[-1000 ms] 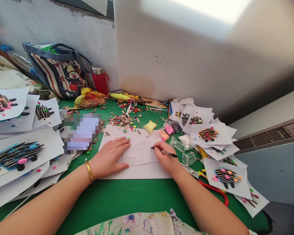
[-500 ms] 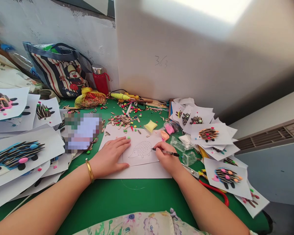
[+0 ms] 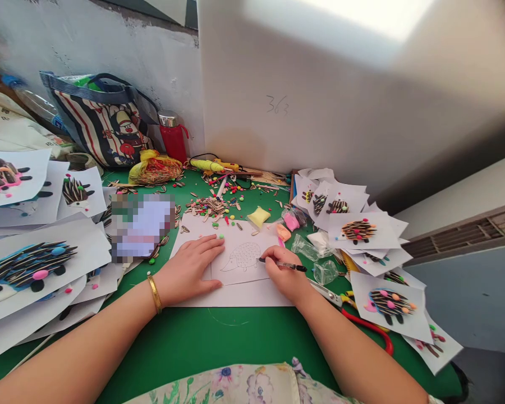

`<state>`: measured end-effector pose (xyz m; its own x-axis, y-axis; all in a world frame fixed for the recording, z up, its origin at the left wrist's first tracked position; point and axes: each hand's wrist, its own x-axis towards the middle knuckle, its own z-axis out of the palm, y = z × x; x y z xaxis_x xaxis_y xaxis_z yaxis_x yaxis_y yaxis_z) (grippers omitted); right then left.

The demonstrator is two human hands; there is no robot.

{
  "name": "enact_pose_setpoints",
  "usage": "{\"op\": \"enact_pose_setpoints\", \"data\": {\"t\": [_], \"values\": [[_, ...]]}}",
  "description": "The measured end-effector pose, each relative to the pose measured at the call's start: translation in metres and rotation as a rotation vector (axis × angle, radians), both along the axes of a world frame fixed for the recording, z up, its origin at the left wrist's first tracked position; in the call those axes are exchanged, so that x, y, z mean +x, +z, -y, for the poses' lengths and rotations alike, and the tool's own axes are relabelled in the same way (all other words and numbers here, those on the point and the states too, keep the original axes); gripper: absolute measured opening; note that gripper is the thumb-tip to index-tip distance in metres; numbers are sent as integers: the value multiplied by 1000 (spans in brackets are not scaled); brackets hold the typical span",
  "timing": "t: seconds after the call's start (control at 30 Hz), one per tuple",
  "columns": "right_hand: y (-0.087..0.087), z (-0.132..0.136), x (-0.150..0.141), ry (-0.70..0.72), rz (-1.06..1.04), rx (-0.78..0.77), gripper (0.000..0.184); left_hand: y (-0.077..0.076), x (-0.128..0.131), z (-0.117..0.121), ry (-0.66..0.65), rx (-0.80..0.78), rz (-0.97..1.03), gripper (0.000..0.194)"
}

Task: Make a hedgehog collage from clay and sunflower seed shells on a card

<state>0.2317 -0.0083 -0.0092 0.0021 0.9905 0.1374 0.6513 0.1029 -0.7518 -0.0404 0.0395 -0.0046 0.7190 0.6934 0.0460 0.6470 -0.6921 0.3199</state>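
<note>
My right hand [image 3: 285, 273] grips a black pen [image 3: 292, 265], its tip at the right end of a hedgehog drawing [image 3: 244, 256]. The outline has a pointed snout at the left, short legs and a body filled with small marks. It is on a white sheet of paper [image 3: 235, 276], laid over another white sheet [image 3: 244, 296]. Flat on the left side of the paper, my left hand [image 3: 193, 264] has its fingers stretched out. A small green ball [image 3: 221, 236] lies by its fingertips. Just beyond my right hand is orange clay [image 3: 283, 232].
Seed-covered hedgehog pictures are piled at left [image 3: 46, 269] and right [image 3: 387, 303]. Scissors [image 3: 340, 303] lie beside my right forearm. Sunflower seeds [image 3: 210, 207], yellow clay [image 3: 258, 216] and pink clay [image 3: 292, 222] are behind the paper. A red bottle [image 3: 174, 140] and striped bag [image 3: 101, 123] stand behind.
The pen tip has moved slightly left along the hedgehog's right end, and my right hand has shifted a little with it. My left hand stays in place.
</note>
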Motion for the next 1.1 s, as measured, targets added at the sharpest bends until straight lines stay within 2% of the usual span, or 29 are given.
{"op": "enact_pose_setpoints", "data": {"t": [1.1], "values": [[0, 5, -7, 74, 43, 10, 16, -1, -1, 0, -5, 2, 16, 74]]}}
